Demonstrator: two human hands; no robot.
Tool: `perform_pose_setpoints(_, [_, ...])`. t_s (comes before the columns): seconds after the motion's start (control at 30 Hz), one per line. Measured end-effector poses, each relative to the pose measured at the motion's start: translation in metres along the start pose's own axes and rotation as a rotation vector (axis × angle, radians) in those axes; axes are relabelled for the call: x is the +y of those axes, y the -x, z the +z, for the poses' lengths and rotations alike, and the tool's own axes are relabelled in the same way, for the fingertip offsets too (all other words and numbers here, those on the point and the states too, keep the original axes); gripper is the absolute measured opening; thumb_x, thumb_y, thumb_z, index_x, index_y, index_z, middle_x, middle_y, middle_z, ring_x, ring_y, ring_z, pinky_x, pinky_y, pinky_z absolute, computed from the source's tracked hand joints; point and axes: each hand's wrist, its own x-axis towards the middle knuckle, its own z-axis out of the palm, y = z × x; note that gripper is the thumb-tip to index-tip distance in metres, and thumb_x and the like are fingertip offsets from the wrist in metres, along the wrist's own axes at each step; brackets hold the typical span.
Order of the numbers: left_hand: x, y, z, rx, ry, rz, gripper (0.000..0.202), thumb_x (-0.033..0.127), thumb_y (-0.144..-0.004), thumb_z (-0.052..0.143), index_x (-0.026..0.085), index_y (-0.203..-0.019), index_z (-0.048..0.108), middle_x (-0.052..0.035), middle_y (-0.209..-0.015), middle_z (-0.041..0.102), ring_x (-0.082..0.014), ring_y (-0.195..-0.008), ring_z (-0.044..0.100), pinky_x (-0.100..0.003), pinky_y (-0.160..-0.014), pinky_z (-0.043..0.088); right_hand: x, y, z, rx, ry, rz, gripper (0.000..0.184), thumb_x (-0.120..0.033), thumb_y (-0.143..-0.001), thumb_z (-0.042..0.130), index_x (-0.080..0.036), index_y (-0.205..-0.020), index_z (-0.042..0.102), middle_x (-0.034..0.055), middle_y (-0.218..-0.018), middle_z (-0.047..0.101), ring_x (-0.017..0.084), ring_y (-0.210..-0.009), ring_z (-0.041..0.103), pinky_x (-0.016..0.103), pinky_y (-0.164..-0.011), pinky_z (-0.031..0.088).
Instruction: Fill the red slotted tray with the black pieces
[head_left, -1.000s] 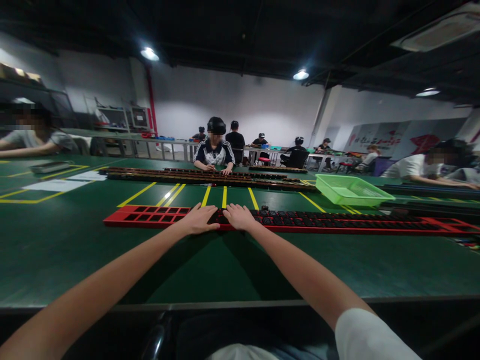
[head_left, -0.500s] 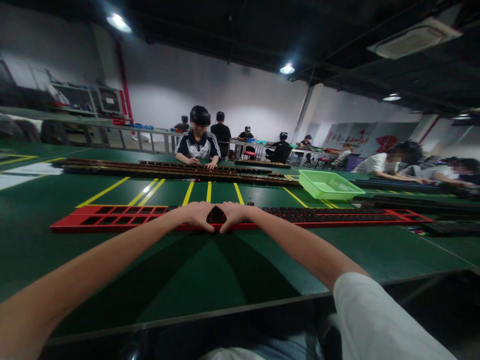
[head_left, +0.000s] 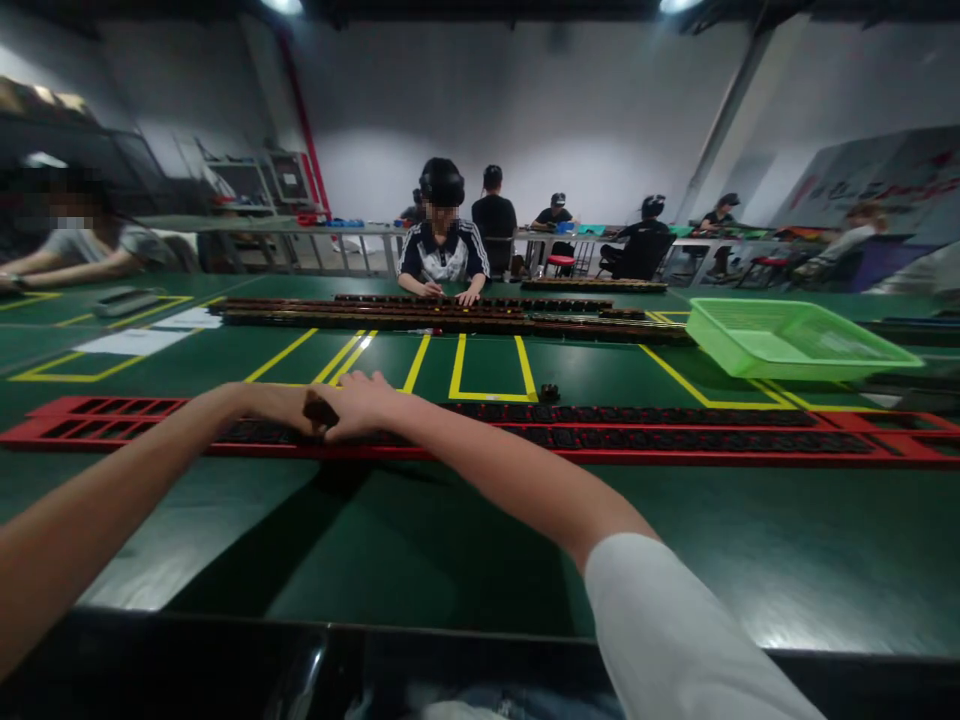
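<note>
A long red tray (head_left: 675, 452) lies across the green table (head_left: 450, 540), its slots filled with small black pieces (head_left: 637, 438) from the middle rightward. Its left end (head_left: 97, 408) shows empty slots. My left hand (head_left: 279, 408) and my right hand (head_left: 361, 404) meet over the tray left of centre, fingers curled toward each other. A small black piece (head_left: 321, 410) sits pinched between their fingertips, just above the tray. Part of the left fingers is hidden behind the right hand.
A green plastic basket (head_left: 787, 340) stands at the right. One loose black piece (head_left: 549, 392) lies behind the tray. More long dark trays (head_left: 450, 318) lie farther back, where a person (head_left: 442, 250) works opposite. Another person (head_left: 75, 250) sits left, near white paper (head_left: 135, 342).
Both hands have slid left along the red tray and closed together. Their earlier spread, flat fingers now curl around a small black piece. The view has dropped lower.
</note>
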Motion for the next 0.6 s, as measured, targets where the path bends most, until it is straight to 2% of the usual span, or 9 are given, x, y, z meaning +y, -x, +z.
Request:
perform_pose_setpoints(0.03, [0.01, -0.004, 0.004, -0.052, 0.054, 0.085, 0.059, 0.053, -0.076, 0.064, 0.017, -0.123, 0.063, 0.0032, -0.11, 0.072, -0.0203, -0.107, 0.059, -0.025, -0.091, 0.046, 0.004, 0.016, -0.007, 0.014, 0.009, -0.029, 0.061, -0.049, -0.085, 0.063, -0.025, -0.138, 0.045, 0.0127, -0.13, 0.058, 0.037, -0.121, 0.052, 0.056, -0.1, 0.04])
perform_pose_setpoints(0.07, [0.023, -0.011, 0.009, -0.03, 0.106, 0.153, 0.059, 0.054, -0.081, 0.058, 0.018, -0.128, 0.06, 0.0024, -0.118, 0.07, -0.0204, -0.111, 0.058, -0.025, -0.093, 0.045, 0.012, 0.037, -0.014, 0.023, 0.01, -0.025, 0.057, -0.05, -0.088, 0.059, -0.026, -0.138, 0.046, 0.0103, -0.129, 0.059, 0.036, -0.12, 0.052, 0.056, -0.1, 0.039])
perform_pose_setpoints(0.13, [0.061, -0.026, 0.022, 0.116, 0.145, 0.248, 0.06, 0.055, -0.089, 0.048, 0.02, -0.138, 0.052, -0.0043, -0.132, 0.063, -0.0226, -0.116, 0.057, -0.03, -0.097, 0.044, 0.035, 0.087, -0.025, 0.033, -0.018, 0.015, 0.054, -0.049, -0.09, 0.056, -0.025, -0.138, 0.048, 0.0111, -0.128, 0.059, 0.035, -0.117, 0.054, 0.053, -0.099, 0.039])
perform_pose_setpoints(0.17, [0.082, -0.034, 0.029, 0.176, 0.121, 0.28, 0.06, 0.056, -0.092, 0.044, 0.02, -0.139, 0.051, -0.007, -0.132, 0.063, -0.0244, -0.115, 0.058, -0.032, -0.098, 0.044, 0.048, 0.113, -0.027, 0.054, -0.033, 0.058, 0.052, -0.046, -0.092, 0.055, -0.023, -0.138, 0.049, 0.0125, -0.128, 0.059, 0.034, -0.116, 0.054, 0.052, -0.099, 0.04])
perform_pose_setpoints(0.27, [0.145, -0.054, 0.048, 0.302, 0.017, 0.321, 0.069, 0.065, -0.091, 0.04, 0.018, -0.141, 0.049, -0.0131, -0.127, 0.063, -0.0304, -0.113, 0.059, -0.04, -0.1, 0.042, 0.089, 0.187, -0.026, 0.036, -0.044, 0.203, 0.061, -0.051, -0.089, 0.059, -0.019, -0.14, 0.049, 0.0164, -0.134, 0.057, 0.036, -0.12, 0.052, 0.051, -0.1, 0.04])
perform_pose_setpoints(0.33, [0.175, -0.061, 0.058, 0.364, -0.04, 0.321, 0.084, 0.075, -0.084, 0.045, 0.018, -0.146, 0.043, -0.0155, -0.138, 0.055, -0.0346, -0.123, 0.052, -0.044, -0.107, 0.035, 0.11, 0.227, -0.02, 0.006, -0.041, 0.277, 0.075, -0.056, -0.085, 0.064, -0.018, -0.146, 0.044, 0.018, -0.143, 0.05, 0.037, -0.127, 0.048, 0.052, -0.105, 0.037])
perform_pose_setpoints(0.4, [0.191, -0.065, 0.066, 0.407, -0.085, 0.291, 0.101, 0.082, -0.073, 0.053, 0.018, -0.15, 0.038, -0.018, -0.143, 0.05, -0.039, -0.129, 0.046, -0.048, -0.11, 0.03, 0.123, 0.255, -0.016, -0.028, -0.042, 0.309, 0.085, -0.061, -0.082, 0.065, -0.016, -0.149, 0.04, 0.0191, -0.15, 0.044, 0.038, -0.135, 0.043, 0.052, -0.111, 0.033])
perform_pose_setpoints(0.5, [0.196, -0.067, 0.072, 0.421, -0.105, 0.266, 0.111, 0.084, -0.064, 0.058, 0.019, -0.152, 0.035, -0.019, -0.143, 0.049, -0.0409, -0.13, 0.043, -0.049, -0.11, 0.029, 0.133, 0.28, -0.013, -0.013, -0.019, 0.366, 0.09, -0.064, -0.08, 0.066, -0.016, -0.151, 0.038, 0.0181, -0.153, 0.041, 0.037, -0.139, 0.039, 0.053, -0.114, 0.03])
perform_pose_setpoints(0.6, [0.194, -0.067, 0.072, 0.42, -0.109, 0.265, 0.109, 0.084, -0.066, 0.057, 0.02, -0.152, 0.035, -0.0194, -0.144, 0.048, -0.0399, -0.13, 0.043, -0.049, -0.11, 0.029, 0.137, 0.29, -0.014, 0.026, -0.032, 0.398, 0.073, -0.057, -0.09, 0.054, -0.013, -0.148, 0.043, 0.0172, -0.149, 0.047, 0.033, -0.136, 0.044, 0.049, -0.114, 0.033])
